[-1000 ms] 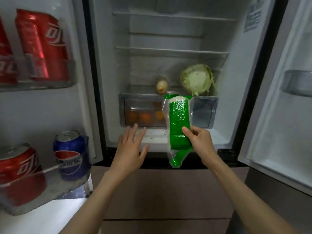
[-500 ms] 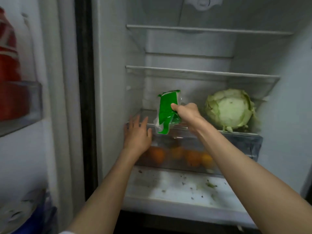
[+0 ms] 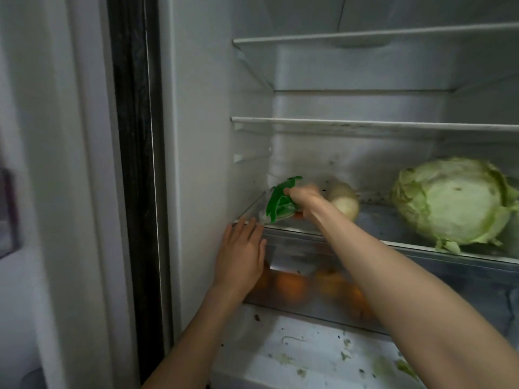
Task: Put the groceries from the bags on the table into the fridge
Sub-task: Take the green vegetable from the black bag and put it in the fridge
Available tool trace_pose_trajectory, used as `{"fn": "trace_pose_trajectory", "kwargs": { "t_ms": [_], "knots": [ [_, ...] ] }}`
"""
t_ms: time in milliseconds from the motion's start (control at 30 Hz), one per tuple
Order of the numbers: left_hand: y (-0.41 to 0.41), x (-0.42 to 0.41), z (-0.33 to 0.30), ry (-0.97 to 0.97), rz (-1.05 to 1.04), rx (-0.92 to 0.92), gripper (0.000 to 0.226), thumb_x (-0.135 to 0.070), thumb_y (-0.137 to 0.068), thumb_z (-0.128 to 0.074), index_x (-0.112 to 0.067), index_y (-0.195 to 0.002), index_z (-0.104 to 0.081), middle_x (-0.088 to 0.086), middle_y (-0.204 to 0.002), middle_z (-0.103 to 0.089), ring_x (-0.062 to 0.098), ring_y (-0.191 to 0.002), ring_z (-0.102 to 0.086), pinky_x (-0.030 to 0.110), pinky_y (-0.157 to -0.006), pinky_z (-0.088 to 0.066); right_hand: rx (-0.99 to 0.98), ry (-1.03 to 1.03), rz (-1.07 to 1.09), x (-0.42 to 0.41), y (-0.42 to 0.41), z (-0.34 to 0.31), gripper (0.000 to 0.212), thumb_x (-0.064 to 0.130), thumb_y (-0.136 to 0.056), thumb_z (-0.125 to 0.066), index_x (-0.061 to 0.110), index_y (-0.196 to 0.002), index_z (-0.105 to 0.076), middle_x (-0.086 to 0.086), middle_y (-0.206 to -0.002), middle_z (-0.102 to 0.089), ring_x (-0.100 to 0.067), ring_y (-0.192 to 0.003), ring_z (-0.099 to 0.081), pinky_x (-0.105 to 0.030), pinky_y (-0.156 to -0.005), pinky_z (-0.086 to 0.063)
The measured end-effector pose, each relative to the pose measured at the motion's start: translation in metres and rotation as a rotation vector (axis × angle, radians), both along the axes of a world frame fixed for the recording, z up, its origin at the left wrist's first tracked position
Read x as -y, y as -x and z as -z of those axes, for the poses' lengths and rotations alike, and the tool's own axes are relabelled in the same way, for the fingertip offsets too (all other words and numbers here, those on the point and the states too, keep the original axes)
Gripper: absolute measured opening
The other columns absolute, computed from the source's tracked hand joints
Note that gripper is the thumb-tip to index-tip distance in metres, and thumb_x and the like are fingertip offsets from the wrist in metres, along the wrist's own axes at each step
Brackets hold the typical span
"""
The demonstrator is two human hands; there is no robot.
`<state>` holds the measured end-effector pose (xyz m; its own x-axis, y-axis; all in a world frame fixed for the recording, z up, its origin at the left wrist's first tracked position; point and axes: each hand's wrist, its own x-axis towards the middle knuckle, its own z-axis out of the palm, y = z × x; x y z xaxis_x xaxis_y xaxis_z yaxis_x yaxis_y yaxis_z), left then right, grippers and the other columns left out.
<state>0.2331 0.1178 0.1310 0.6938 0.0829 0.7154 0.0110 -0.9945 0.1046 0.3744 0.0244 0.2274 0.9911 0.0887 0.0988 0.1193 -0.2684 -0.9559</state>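
Note:
My right hand [image 3: 302, 197] is shut on a green plastic packet [image 3: 279, 202], holding it low over the left end of the glass shelf [image 3: 398, 242] inside the open fridge. My left hand [image 3: 241, 256] rests open, fingers apart, flat against the front of the clear crisper drawer [image 3: 306, 276] just under that shelf's left corner. An onion [image 3: 344, 200] lies on the shelf right behind my right hand. A pale green cabbage [image 3: 455, 203] sits on the same shelf to the right.
Several oranges [image 3: 289, 287] show through the drawer front. Two bare glass shelves [image 3: 365, 124] run above. The fridge floor [image 3: 309, 357] below the drawer carries leaf scraps. The door seal [image 3: 134, 164] and left door stand at the left.
I have leaned closer into the fridge. My right hand has carried the green packet from in front of the drawer up and onto the left end of the shelf. My left hand moved up to the drawer front.

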Motion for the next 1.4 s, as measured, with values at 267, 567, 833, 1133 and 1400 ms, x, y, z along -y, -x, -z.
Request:
{"fn": "trace_pose_trajectory", "kwargs": {
  "t_ms": [267, 567, 833, 1133, 1400],
  "knots": [
    [-0.001, 0.003, -0.001, 0.042, 0.002, 0.007, 0.045, -0.027, -0.087, -0.035, -0.004, -0.109, -0.067, 0.014, -0.109, -0.068, 0.032, -0.102, -0.064, 0.052, -0.094, -0.044, -0.004, 0.012, -0.025, -0.017, -0.083, 0.031, 0.066, 0.027, -0.058, -0.059, 0.004, -0.121, -0.058, -0.014, -0.121, -0.063, -0.031, -0.109, -0.062, -0.044, -0.092, -0.052],
    [-0.002, 0.003, 0.004, 0.103, 0.025, -0.018, 0.048, -0.030, -0.088, -0.033, -0.002, -0.116, -0.061, 0.016, -0.118, -0.064, 0.034, -0.112, -0.058, 0.052, -0.101, -0.041, 0.070, 0.107, -0.005, -0.002, 0.004, 0.000, 0.031, 0.010, -0.089, -0.055, -0.004, -0.115, -0.060, -0.019, -0.119, -0.061, -0.031, -0.104, -0.062, -0.015, -0.042, -0.046],
    [-0.002, 0.006, 0.005, 0.231, 0.065, 0.045, 0.043, -0.020, -0.093, -0.049, 0.002, -0.129, -0.045, 0.021, -0.130, -0.051, 0.034, -0.124, -0.041, 0.047, -0.108, -0.031, 0.299, 0.788, -0.190, 0.021, 0.043, -0.004, 0.052, 0.043, -0.093, -0.049, 0.000, -0.122, -0.058, -0.018, -0.125, -0.060, -0.032, -0.113, -0.057, -0.030, -0.086, -0.045],
    [-0.005, 0.010, 0.010, 0.201, 0.039, 0.051, 0.056, -0.033, -0.090, -0.035, -0.001, -0.135, -0.043, 0.017, -0.136, -0.049, 0.032, -0.129, -0.041, 0.048, -0.113, -0.023, 0.369, 1.042, -0.235, 0.015, 0.037, 0.008, 0.050, 0.025, -0.099, -0.042, 0.013, -0.146, -0.031, -0.013, -0.147, -0.039, -0.031, -0.131, -0.042, -0.034, -0.105, -0.036],
    [-0.002, 0.008, 0.007, 0.194, 0.062, 0.029, 0.069, -0.043, -0.085, -0.019, -0.002, -0.133, -0.048, 0.015, -0.140, -0.047, 0.032, -0.134, -0.038, 0.046, -0.112, -0.016, 0.415, 1.032, -0.173, 0.012, 0.040, 0.003, 0.042, 0.021, -0.101, -0.034, 0.015, -0.143, -0.038, -0.014, -0.146, -0.041, -0.032, -0.132, -0.040, -0.033, -0.105, -0.033]
  ]
}}
